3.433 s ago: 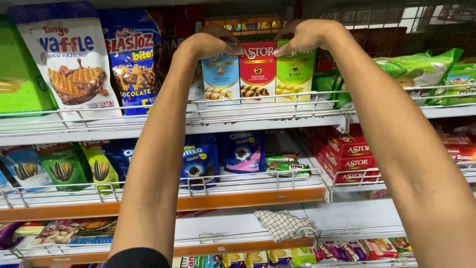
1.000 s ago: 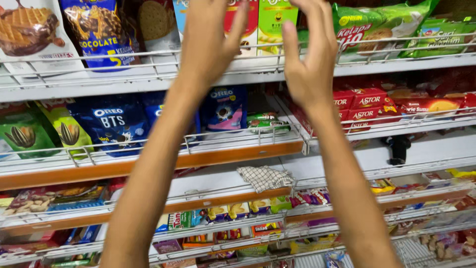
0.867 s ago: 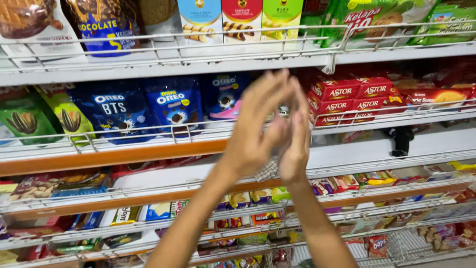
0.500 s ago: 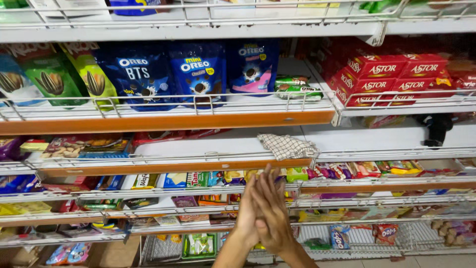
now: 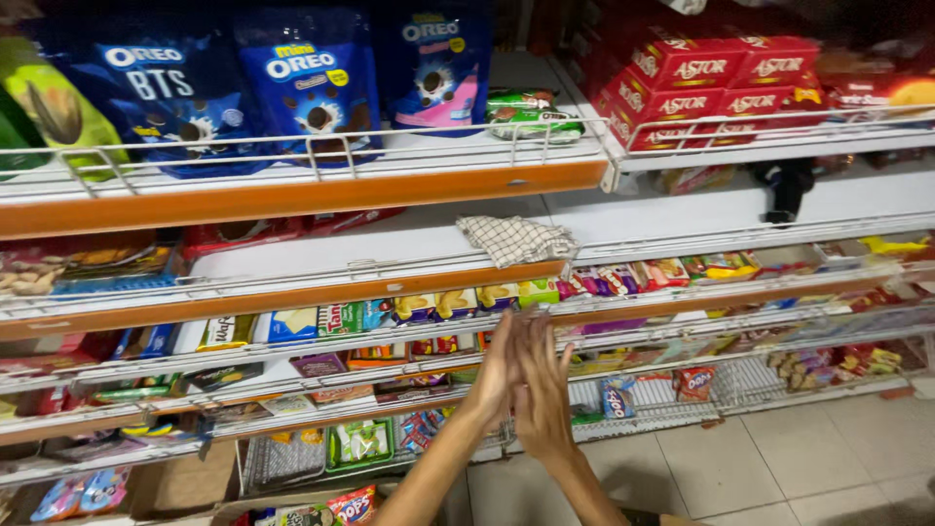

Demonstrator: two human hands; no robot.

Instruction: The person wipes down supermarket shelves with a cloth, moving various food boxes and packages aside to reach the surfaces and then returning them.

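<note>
Shop shelves (image 5: 292, 200) behind left hand (image 5: 495, 375) touching right hand (image 5: 543, 390).

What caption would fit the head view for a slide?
Left hand and right hand pressed together, empty, before snack shelves; a checked cloth lies on the white shelf above.

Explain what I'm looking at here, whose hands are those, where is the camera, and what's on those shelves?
The camera sits on a person's head and looks down at their own bare hands in front of shop shelves. The left hand and right hand are pressed together, palm against palm, holding nothing. Behind them run wire-fronted shelves of snacks: blue cookie bags up top, red boxes to the right, and small packets lower down. A checked cloth lies on a bare white shelf. The floor is pale tile.
</note>
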